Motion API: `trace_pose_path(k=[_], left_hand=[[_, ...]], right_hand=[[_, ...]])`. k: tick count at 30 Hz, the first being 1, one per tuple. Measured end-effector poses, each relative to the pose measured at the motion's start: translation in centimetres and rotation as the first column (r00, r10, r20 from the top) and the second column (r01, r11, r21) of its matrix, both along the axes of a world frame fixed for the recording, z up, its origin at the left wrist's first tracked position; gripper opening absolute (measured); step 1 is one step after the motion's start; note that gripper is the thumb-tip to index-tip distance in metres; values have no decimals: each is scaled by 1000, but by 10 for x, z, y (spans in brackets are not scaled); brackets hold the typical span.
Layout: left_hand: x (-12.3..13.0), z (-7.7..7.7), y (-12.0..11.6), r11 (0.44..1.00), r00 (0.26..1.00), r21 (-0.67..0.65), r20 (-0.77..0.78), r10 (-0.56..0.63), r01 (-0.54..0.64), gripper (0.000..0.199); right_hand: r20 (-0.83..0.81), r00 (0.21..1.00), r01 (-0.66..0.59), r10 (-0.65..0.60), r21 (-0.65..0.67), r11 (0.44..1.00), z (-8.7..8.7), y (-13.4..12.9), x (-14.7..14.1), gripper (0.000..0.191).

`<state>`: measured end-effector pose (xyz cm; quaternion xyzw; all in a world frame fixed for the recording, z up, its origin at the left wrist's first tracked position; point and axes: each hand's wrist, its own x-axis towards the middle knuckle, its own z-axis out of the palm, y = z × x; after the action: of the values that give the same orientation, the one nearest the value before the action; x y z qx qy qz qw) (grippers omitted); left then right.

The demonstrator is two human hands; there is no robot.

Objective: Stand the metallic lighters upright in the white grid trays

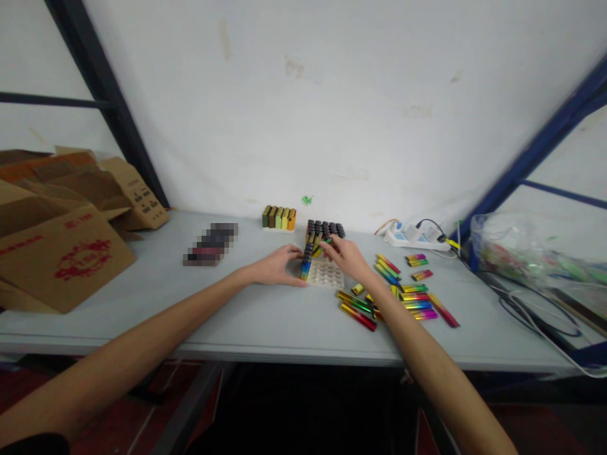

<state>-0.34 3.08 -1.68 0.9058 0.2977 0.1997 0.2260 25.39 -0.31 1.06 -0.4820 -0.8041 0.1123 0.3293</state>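
Note:
A white tray with round holes (327,276) lies mid-table; its near right part shows bare holes. Lighters with black tops (326,229) stand upright in its back rows and down its left side, with a blue-and-gold lighter (305,270) at the near left corner. My left hand (277,266) is beside the tray's left edge, thumb and fingers apart around that corner; whether it touches the tray is unclear. Over the tray, my right hand (348,258) pinches a tilted yellow-green lighter (319,249) between thumb and fingers.
Loose shiny coloured lighters (417,297) lie scattered to the right. Behind stands another filled lighter tray (279,218). A blurred-out dark object (211,244) and cardboard boxes (66,253) are at left. A power strip (417,237), cables and a plastic bag (512,249) are at right.

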Motion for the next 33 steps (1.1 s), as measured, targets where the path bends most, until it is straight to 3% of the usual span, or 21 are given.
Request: trace_pose_path(k=[6, 12, 18, 26, 33], left_hand=[[0, 0, 0, 1000, 1000, 10, -2, 4, -4, 79], [0, 0, 0, 1000, 1000, 28, -1, 5, -5, 77], [-1, 2, 0, 1000, 1000, 9, -14, 11, -11, 79], [0, 1, -1, 1000, 1000, 21, -17, 17, -16, 80], [0, 1, 0, 1000, 1000, 15, -22, 16, -16, 79]], right_hand=[[80, 994, -74, 79, -69, 995, -2, 1, 2, 29], [187, 981, -44, 40, 14, 999, -6, 7, -2, 24], [117, 989, -83, 87, -43, 996, -7, 6, 0, 29], [151, 988, -47, 38, 59, 997, -11, 9, -5, 26], [131, 991, -44, 42, 11, 999, -11, 10, 2, 26]])
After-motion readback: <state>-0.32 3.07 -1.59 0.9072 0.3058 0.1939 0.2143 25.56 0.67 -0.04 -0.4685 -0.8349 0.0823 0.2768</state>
